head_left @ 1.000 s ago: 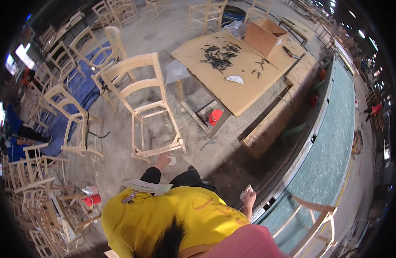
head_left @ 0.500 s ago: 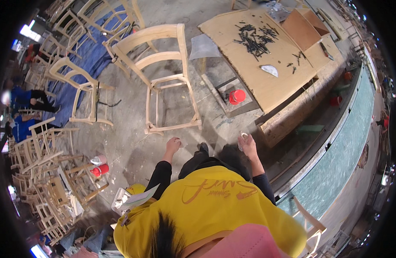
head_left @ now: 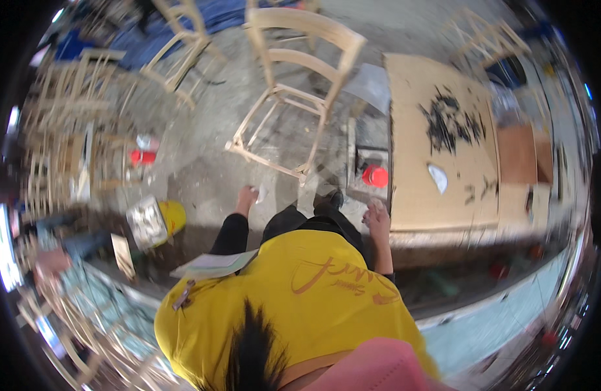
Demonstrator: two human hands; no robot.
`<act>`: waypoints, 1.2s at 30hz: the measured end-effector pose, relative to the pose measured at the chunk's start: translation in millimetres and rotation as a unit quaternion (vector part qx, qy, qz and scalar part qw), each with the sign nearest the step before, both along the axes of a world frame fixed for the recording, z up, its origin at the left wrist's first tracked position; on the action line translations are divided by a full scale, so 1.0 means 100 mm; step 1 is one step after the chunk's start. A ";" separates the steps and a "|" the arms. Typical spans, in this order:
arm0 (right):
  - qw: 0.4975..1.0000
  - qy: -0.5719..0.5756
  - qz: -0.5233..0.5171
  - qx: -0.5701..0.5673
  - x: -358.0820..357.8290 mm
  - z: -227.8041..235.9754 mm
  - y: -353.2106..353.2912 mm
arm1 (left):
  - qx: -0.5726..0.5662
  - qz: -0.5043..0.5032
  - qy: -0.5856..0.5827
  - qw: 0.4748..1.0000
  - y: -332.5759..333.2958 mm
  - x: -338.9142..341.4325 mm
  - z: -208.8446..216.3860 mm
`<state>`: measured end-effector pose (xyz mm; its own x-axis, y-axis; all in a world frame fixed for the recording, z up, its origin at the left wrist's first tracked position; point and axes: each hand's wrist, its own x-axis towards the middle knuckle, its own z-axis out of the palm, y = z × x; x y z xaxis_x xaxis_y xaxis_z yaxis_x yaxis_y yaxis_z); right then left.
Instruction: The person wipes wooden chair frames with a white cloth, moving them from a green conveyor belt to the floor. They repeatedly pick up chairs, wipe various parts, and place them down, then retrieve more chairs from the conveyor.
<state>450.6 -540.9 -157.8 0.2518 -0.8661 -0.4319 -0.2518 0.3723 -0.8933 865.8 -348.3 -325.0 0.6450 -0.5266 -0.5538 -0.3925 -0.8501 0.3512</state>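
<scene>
My left hand [head_left: 247, 198] hangs low in front of me, fingers bent, with a small pale translucent thing [head_left: 262, 192] at its fingertips; blur hides its kind. To the right, my right hand [head_left: 377, 220] is held with curled fingers beside the table's near left corner. Whatever it may hold is hidden. An unpainted wooden chair frame [head_left: 326, 107] with an open seat stands ahead of me, touched by neither hand. Nearest my right hand is a red round container [head_left: 375, 176] on a low ledge beside the table.
A brown board-topped table [head_left: 405, 195] on the right carries a heap of dark fasteners [head_left: 450, 124], a white half-round piece [head_left: 437, 178] and an open brown box [head_left: 519, 153]. Stacked chair frames [head_left: 59, 143] crowd the left. A yellow bucket [head_left: 173, 217] stands by a white tray [head_left: 147, 221].
My view has turned, so the table now lies squarer on the right and the chair frame appears tilted. A pale ring showed in my right hand; now a pale thing shows at my left.
</scene>
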 end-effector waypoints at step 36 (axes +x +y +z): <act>0.841 0.061 0.527 -0.101 2.04 -0.48 0.36 | -0.098 0.648 -0.035 0.754 2.54 -1.10 0.30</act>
